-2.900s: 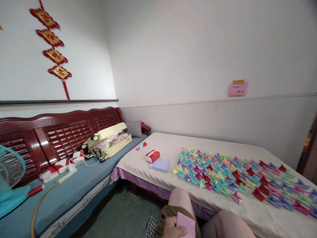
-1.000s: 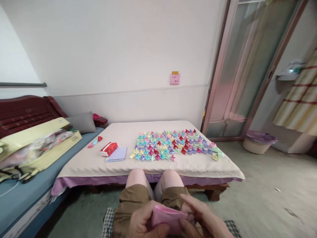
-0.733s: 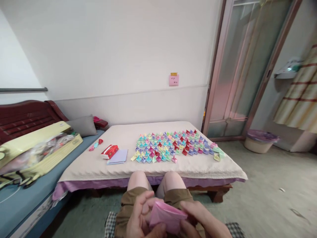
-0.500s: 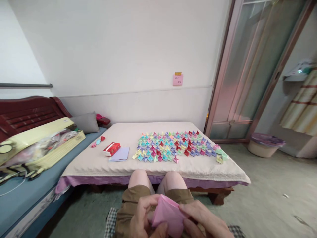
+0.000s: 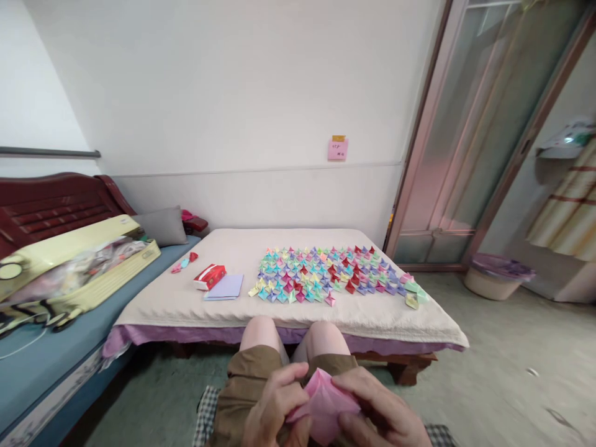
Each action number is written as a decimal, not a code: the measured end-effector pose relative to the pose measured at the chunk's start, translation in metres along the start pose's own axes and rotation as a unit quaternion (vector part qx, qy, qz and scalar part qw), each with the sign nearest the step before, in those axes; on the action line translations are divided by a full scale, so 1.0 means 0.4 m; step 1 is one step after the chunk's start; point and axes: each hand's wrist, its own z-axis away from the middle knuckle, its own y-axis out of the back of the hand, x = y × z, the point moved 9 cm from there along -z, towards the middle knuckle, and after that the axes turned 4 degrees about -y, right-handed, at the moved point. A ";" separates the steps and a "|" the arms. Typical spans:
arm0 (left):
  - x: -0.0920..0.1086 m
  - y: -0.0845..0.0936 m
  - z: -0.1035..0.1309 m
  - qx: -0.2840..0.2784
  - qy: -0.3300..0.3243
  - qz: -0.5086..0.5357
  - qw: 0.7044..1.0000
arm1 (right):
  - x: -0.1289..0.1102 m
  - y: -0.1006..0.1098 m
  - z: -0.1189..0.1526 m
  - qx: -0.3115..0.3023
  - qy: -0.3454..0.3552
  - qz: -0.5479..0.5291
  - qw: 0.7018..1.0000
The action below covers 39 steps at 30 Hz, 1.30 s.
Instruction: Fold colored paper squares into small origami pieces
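Observation:
Between my two hands, low in the view and above my lap, is a pink sheet of origami paper (image 5: pixel 323 403), partly folded, with a peak at its top. My left hand (image 5: pixel 277 406) pinches its left side, thumb in front and the index finger raised along the upper edge. On the right side my right hand (image 5: pixel 379 403) grips the paper between thumb and fingers. Beyond my knees, many small folded paper pieces (image 5: pixel 302 276) in several colours stand in rows on a cream-covered low table (image 5: pixel 186 313).
Left of the folded pieces lie a stack of lilac paper (image 5: pixel 228 287) and a red tissue pack (image 5: pixel 210 277). An open yellow suitcase (image 5: pixel 84 292) rests on the blue bed (image 5: pixel 60 354). A lined bin (image 5: pixel 496 279) stands by the glass door (image 5: pixel 447 155).
The pink paper has changed shape: its top now rises to a point and its sides spread wider. My left index finger has lifted off its top corner. The camera view has shifted slightly.

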 end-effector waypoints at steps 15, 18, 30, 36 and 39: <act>-0.029 -0.012 0.015 -0.047 0.078 0.038 0.995 | -0.022 -0.042 0.011 -0.082 0.063 0.029 0.994; -0.020 -0.016 0.014 -0.046 0.044 0.039 0.997 | -0.018 -0.056 -0.001 -0.095 0.045 0.002 0.994; -0.114 -0.076 0.035 -0.197 0.299 0.159 0.920 | 0.128 -0.110 0.011 -0.093 -0.186 -0.210 0.955; -0.163 -0.105 0.077 -0.161 0.432 0.266 0.847 | 0.214 -0.130 0.043 -0.079 -0.297 -0.251 0.918; -0.159 -0.098 0.068 -0.154 0.423 0.261 0.854 | 0.221 -0.127 0.047 -0.074 -0.314 -0.245 0.914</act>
